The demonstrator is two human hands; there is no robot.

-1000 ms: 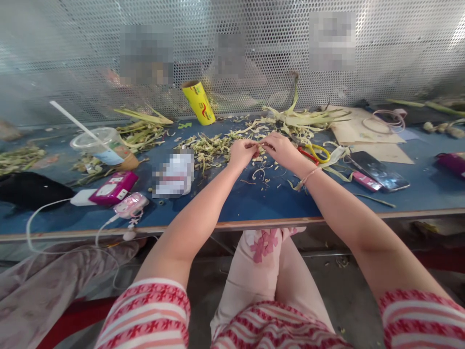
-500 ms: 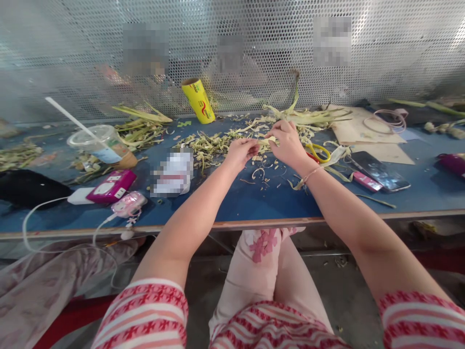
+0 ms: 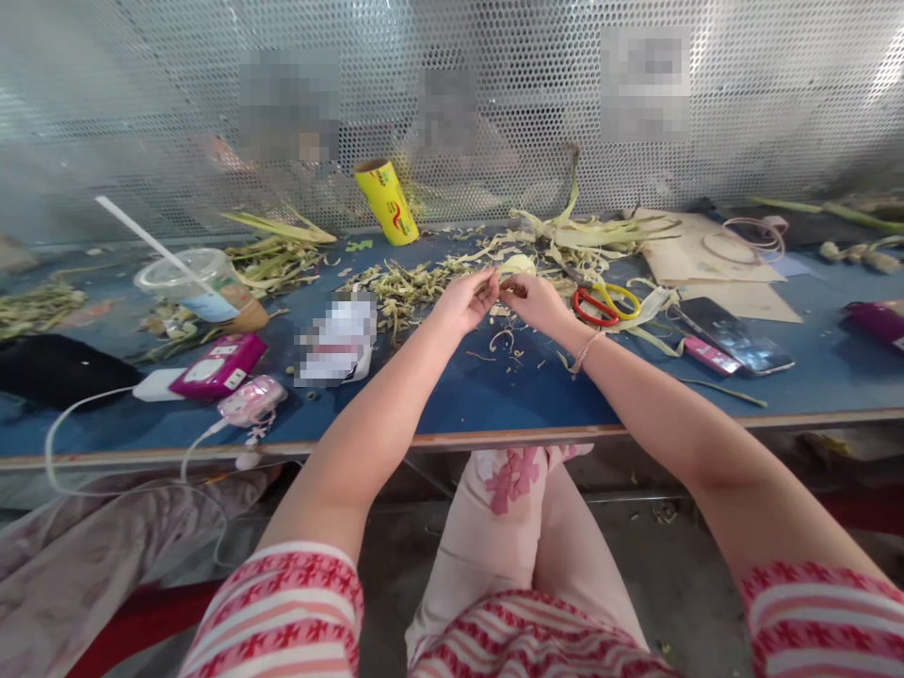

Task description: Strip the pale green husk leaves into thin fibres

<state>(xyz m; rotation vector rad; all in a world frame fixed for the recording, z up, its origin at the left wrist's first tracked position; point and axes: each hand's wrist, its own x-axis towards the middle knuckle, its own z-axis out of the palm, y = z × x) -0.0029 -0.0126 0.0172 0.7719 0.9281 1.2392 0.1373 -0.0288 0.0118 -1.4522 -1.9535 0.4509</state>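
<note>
Over the middle of the blue bench point(image 3: 523, 400), the person's two bare hands meet, the left hand point(image 3: 466, 299) and the right hand point(image 3: 538, 299) close together with their fingertips almost touching. Each grip is narrow, fingers bent inward; whether something small is pinched between the fingertips is too fine to tell. A pale yellowish piece point(image 3: 518, 265) shows just behind the fingers, and it is unclear whether either hand touches it. Around and beyond the hands lies a loose spread of greenish plant shreds point(image 3: 416, 281), thickest behind the left hand, with thin curls scattered nearer the front edge. Farther back on the right, long pale leaves point(image 3: 607, 231) lie in a tangle, one stalk standing up in front of the perforated metal panel point(image 3: 529, 75). Just beside the right hand lie scissors point(image 3: 605, 303) with one red and one yellow handle loop, the blades toward the shreds. A thin bracelet point(image 3: 585, 356) circles the right wrist. A yellow tube point(image 3: 388, 201) stands tilted near the panel. Toward the left are a clear cup point(image 3: 204, 287) with a white straw point(image 3: 148, 234), a purple device point(image 3: 220, 364) with a white plug, and a pink case point(image 3: 252, 401) on a cable. Toward the right, a dark phone point(image 3: 738, 337) lies near flat cardboard point(image 3: 682, 252).
</note>
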